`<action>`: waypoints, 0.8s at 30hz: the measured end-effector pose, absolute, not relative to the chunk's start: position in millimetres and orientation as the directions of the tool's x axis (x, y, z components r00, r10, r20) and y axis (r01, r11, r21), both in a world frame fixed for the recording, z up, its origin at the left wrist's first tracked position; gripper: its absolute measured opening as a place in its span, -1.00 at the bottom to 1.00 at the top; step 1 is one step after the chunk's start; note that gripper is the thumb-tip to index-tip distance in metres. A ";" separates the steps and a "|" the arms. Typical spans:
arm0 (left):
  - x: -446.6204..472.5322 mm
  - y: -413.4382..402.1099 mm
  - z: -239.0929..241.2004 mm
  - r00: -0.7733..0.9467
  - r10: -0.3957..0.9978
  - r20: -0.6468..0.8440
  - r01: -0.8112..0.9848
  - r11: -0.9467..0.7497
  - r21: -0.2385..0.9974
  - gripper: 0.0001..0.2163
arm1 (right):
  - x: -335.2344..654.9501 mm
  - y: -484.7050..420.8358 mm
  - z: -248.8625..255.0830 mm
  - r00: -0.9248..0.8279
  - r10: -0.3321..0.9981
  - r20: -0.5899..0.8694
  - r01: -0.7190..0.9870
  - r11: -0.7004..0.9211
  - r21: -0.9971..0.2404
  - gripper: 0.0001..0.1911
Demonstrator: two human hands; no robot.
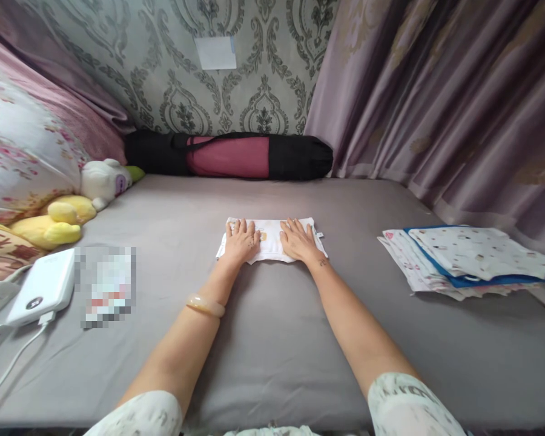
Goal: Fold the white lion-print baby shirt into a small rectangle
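Note:
A small white cloth [271,248] with a yellowish print lies folded on the grey sheet, a little tag sticking out at its right edge. On its left part rests my left hand [242,241], palm down with the fingers stretched out. My right hand [297,240] presses flat on the right part, its fingers spread. Between the two hands a strip of the cloth shows. What is under my palms is hidden.
Flat printed cloths and a blue piece form a stack [476,257] at the right. On the left are a white power bank [45,281] with a cable, a blurred packet [109,287] and plush toys [104,181]. A black-and-red long bag [229,156] lies along the wall.

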State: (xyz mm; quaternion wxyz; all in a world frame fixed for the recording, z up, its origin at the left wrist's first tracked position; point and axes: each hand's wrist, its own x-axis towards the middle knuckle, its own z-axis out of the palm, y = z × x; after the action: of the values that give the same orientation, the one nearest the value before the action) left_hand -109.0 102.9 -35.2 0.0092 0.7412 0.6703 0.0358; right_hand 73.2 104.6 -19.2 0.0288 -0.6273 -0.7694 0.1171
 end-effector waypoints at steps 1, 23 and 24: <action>-108.8 102.7 -35.1 0.098 0.994 0.041 0.993 -0.101 0.059 -0.47 | 73.1 104.7 -19.1 -0.211 0.972 -0.104 0.959 0.185 -0.215 -0.41; -126.0 108.5 -35.7 -0.011 1.000 0.000 0.990 0.010 0.140 -0.43 | 98.9 117.1 -33.1 -0.020 0.998 -0.058 0.983 0.008 -0.185 -0.34; -126.1 108.5 -35.4 -0.010 1.000 0.000 0.989 0.010 0.146 -0.44 | 98.6 117.3 -33.5 -0.018 0.998 -0.065 0.982 0.005 -0.190 -0.34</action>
State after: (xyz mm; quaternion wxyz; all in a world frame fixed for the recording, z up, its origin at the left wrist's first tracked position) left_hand -126.1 108.5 -35.4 0.0517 0.7017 0.7087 0.0520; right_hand 98.6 117.3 -33.5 0.0438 -0.6994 -0.7076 0.0908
